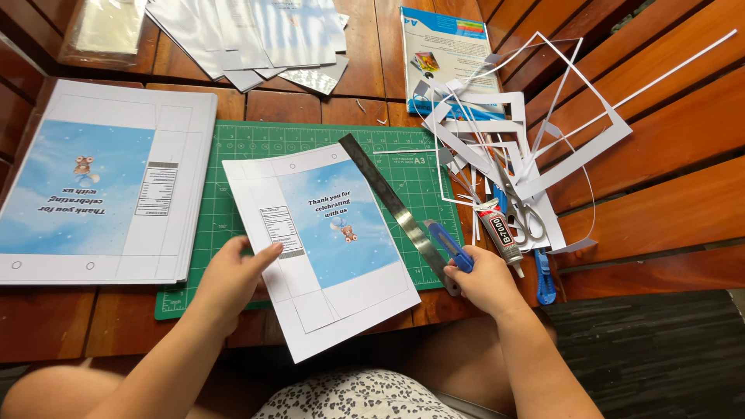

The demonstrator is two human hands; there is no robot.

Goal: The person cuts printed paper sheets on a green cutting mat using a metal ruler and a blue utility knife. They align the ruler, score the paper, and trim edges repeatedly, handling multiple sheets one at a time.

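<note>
Blue-handled utility knife gripped in closed right hand; left hand pinches white printed sheet. Steel ruler should lie flat, aligned.

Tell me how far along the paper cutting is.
Done: a heap of white paper strips lies right of the green cutting mat. In hand: the left hand holds one printed sheet on the mat, uncut; the right hand grips a blue knife beside the metal ruler. Left: a stack of printed sheets waits at the left.
</note>
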